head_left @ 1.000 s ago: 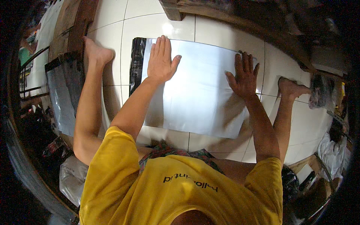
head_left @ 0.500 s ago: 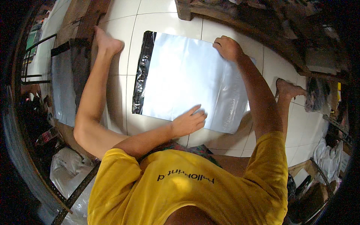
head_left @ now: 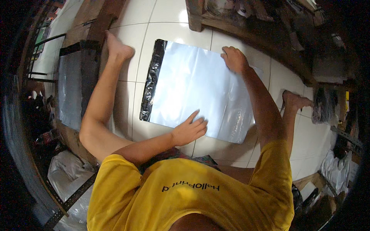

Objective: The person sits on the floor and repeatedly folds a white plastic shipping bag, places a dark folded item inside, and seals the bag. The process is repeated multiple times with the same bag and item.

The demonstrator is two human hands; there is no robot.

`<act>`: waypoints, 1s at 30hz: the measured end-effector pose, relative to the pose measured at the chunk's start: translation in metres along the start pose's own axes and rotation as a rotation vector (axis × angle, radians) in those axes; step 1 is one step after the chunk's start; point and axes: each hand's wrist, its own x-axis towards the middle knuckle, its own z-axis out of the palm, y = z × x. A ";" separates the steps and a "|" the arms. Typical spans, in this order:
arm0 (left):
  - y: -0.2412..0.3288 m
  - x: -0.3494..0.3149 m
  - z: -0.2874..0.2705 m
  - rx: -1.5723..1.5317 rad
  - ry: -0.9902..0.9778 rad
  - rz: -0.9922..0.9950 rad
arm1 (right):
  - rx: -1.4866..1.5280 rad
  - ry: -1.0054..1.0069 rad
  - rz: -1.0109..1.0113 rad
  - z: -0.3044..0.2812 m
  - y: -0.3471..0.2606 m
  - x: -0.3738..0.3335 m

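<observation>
A large flat plastic mailing bag (head_left: 192,84), shiny pale white with a crinkled black strip (head_left: 152,81) along its left end, lies on the tiled floor between my legs. My left hand (head_left: 189,129) rests at the bag's near edge. Its fingers are spread, the index stretched out over the white plastic. At the far edge, toward the right end, my right hand (head_left: 235,59) lies with slightly bent fingers, thumb and index apart. Toward the right the plastic is wrinkled, and my right forearm covers part of it.
Another grey plastic bag with a black edge (head_left: 71,88) lies left of my left leg on a wooden board. A wooden piece of furniture (head_left: 250,42) stands on the far right. Clear plastic bags lie at lower left (head_left: 71,181) and right (head_left: 335,167).
The whole view has shifted slightly. My left hand has slid a little to the left along the bag's near edge. The right hand stays about the same place on the far edge.
</observation>
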 end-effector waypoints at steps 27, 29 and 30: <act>-0.003 -0.015 0.021 0.144 0.012 0.063 | -0.078 -0.047 -0.165 0.037 -0.186 -0.263; -0.004 -0.019 0.025 0.127 0.021 0.028 | -0.182 0.056 -0.098 0.053 -0.199 -0.262; -0.003 -0.021 0.025 0.109 0.022 0.015 | -0.238 0.090 -0.100 0.056 -0.199 -0.263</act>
